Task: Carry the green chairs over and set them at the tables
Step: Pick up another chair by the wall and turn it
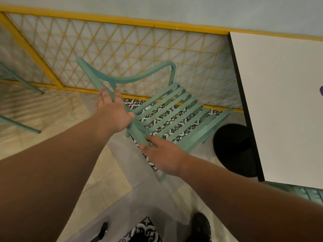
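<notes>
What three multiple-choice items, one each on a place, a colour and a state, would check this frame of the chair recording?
1. In the head view, the white table lies
A. left of the green chair
B. right of the green chair
C. on top of the green chair

2. The frame of the lattice partition is
A. yellow
B. red
C. black

3. The fingers of the left hand are
A. balled in a fist clear of the chair
B. wrapped round a cup
C. straight, against the chair's back rail

Answers:
1 B: the green chair sits mid-frame and the tabletop fills the right edge.
2 A: its top bar and its side bars are yellow.
3 C: the fingers point straight up along the rail.
</notes>
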